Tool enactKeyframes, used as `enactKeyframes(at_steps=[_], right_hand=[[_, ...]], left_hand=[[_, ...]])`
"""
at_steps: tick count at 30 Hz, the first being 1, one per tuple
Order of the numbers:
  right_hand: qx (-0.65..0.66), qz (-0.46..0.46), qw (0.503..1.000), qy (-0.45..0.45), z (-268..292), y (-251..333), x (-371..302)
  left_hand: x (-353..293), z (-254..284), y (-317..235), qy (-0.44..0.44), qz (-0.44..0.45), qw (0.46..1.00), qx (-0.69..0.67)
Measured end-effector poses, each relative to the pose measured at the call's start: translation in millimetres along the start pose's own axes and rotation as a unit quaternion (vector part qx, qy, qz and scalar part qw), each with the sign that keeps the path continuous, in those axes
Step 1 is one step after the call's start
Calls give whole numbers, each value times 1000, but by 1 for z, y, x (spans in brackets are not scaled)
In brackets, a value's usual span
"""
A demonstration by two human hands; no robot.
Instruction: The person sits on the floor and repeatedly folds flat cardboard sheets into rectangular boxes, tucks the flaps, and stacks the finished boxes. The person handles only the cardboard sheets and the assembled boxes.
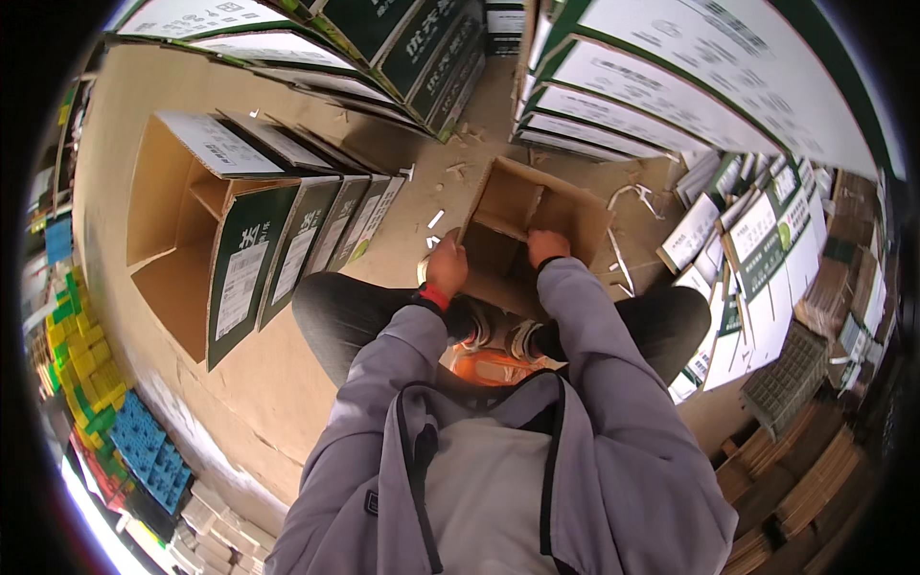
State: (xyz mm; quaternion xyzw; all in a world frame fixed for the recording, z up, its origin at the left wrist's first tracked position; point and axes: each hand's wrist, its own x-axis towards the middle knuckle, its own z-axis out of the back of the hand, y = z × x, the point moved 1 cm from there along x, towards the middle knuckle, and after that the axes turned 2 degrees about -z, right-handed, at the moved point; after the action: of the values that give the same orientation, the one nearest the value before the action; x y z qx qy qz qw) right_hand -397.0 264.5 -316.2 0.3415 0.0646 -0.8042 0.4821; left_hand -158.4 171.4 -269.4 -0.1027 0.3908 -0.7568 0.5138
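Observation:
An open brown cardboard box [580, 213] stands between my knees, its inside facing up. Cardboard divider panels [503, 228] cross its inside. My left hand [447, 265], with a red band at the wrist, is closed on the box's left wall. Inside the near right part of the box, my right hand [548, 245] is closed on the end of a divider; its fingertips are hidden behind the knuckles. Below the hands an orange stool [494, 367] shows between my shoes.
Nested open boxes [251, 278] stand on the floor to the left. Tall stacks of green and white boxes [422, 72] rise ahead, with another stack [652, 91] ahead right. Flattened cartons [757, 259] lie at the right beside a grey crate [788, 376]. White scraps [436, 218] litter the floor.

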Motion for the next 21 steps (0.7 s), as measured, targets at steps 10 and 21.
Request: enactKeyframes(at_steps=[10, 21], right_hand=[[-65, -29, 993, 98, -11, -7, 43], [134, 221, 764, -591, 282, -30, -236]], left_hand=[[7, 16, -27, 53, 41, 998, 16], [-75, 198, -137, -100, -90, 990, 40]])
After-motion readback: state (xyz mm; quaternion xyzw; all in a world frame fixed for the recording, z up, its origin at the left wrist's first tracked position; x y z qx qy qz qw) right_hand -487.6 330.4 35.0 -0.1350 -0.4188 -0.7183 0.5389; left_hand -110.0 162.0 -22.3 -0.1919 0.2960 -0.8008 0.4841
